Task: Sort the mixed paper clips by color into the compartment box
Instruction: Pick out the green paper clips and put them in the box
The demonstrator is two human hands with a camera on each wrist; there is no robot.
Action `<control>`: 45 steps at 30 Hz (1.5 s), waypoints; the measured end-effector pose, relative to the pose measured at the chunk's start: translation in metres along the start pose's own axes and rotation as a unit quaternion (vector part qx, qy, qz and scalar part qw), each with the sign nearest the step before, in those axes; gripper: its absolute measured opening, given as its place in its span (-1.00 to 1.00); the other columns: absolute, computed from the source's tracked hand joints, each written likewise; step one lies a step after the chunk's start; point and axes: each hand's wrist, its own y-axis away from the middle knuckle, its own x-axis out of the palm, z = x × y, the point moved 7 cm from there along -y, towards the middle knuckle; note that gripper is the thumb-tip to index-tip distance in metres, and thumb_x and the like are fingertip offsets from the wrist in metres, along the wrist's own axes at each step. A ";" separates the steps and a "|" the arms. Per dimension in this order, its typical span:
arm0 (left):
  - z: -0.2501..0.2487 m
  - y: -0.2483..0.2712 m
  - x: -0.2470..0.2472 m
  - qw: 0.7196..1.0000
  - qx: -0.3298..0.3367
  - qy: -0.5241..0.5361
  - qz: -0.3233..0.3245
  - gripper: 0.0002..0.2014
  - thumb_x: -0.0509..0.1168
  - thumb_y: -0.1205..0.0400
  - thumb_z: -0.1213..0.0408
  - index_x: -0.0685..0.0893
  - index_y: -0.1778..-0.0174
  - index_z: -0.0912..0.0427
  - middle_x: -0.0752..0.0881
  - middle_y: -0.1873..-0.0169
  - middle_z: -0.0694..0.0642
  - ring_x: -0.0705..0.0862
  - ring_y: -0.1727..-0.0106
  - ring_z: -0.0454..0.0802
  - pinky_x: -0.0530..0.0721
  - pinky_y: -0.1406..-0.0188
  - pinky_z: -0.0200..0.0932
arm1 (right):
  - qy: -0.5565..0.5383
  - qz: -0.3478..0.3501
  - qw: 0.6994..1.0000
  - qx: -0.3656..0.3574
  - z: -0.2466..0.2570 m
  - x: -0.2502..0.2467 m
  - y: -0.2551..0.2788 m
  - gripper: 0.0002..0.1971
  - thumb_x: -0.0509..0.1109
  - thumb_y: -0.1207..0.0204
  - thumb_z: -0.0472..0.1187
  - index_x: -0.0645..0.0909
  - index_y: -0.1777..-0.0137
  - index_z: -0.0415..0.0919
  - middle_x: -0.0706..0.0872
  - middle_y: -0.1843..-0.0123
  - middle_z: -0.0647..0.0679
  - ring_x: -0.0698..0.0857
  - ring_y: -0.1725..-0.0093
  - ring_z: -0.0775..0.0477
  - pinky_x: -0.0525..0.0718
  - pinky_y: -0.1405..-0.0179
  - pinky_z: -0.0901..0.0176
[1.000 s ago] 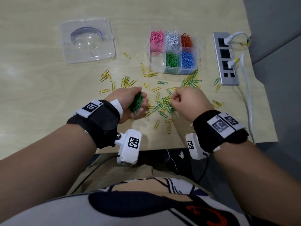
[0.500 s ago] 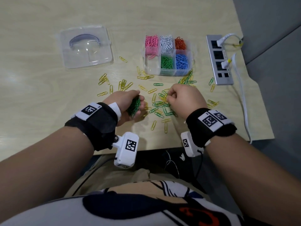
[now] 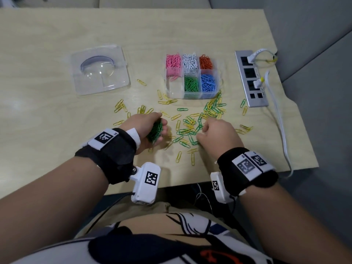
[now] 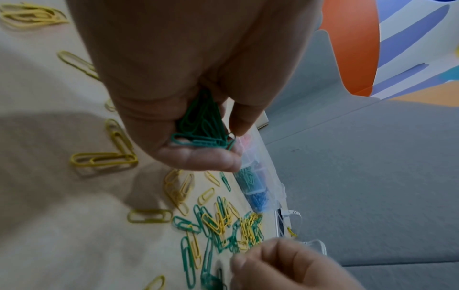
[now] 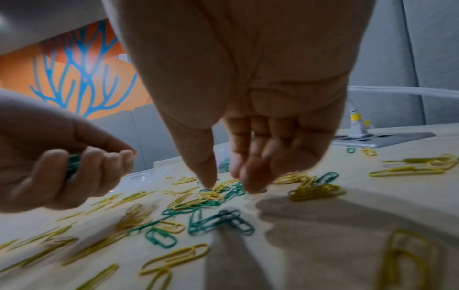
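Note:
My left hand grips a bundle of green paper clips, which shows between the thumb and curled fingers in the left wrist view. My right hand hovers over a mixed pile of loose green and yellow clips. Its thumb and fingertips point down at that pile with a gap between them and hold nothing. The clear compartment box stands farther back with pink, white, orange, green and blue clips in separate cells. Its near-left cell is empty.
A clear plastic lid lies at the back left. A grey power strip with white cables sits at the right. Yellow clips are scattered across the middle, and the table's front edge is just below my wrists.
The head view has tilted, so the table sits lower in frame. My left hand still grips the green bundle. My right hand stays at the pile, thumb and fingers now apart.

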 end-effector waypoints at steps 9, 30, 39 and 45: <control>-0.020 -0.014 0.004 1.000 -0.007 0.000 0.014 -0.71 0.11 -0.75 0.11 0.55 0.23 0.14 0.61 0.50 0.03 0.57 0.56 -0.13 0.53 0.56 -0.39 | 0.032 0.019 0.999 -0.011 0.019 0.019 -0.005 -0.85 0.31 -0.60 -0.27 0.64 -0.12 -0.22 0.62 -0.06 -0.13 0.60 0.01 -0.14 0.52 0.12 0.13; 0.022 -0.010 0.043 0.989 -0.031 0.141 0.017 -0.72 0.15 -0.74 0.06 0.53 0.23 0.11 0.61 0.48 0.05 0.61 0.53 -0.13 0.57 0.62 -0.38 | -0.183 -0.082 0.954 -0.223 0.022 -0.033 0.006 -0.85 0.37 -0.56 -0.25 0.74 -0.05 -0.12 0.67 0.06 0.05 0.59 0.06 0.12 0.45 0.08 0.40; 0.031 -0.006 0.014 0.989 -0.031 0.139 -0.038 -0.67 0.12 -0.74 0.07 0.49 0.32 0.10 0.56 0.52 0.05 0.52 0.51 -0.07 0.54 0.61 -0.38 | 0.155 0.048 0.935 -0.316 0.049 0.027 0.003 -0.76 0.27 -0.63 -0.20 0.63 -0.24 -0.02 0.57 -0.02 -0.04 0.62 -0.09 -0.17 0.50 0.22 0.07; 0.035 0.000 0.009 0.991 -0.027 0.119 -0.061 -0.68 0.14 -0.74 0.10 0.51 0.33 0.11 0.57 0.44 0.05 0.52 0.40 -0.08 0.52 0.65 -0.40 | 0.169 0.052 0.937 -0.300 0.054 0.029 -0.003 -0.77 0.16 -0.63 -0.31 0.60 -0.15 -0.11 0.59 -0.06 -0.07 0.63 -0.04 -0.18 0.42 0.24 0.07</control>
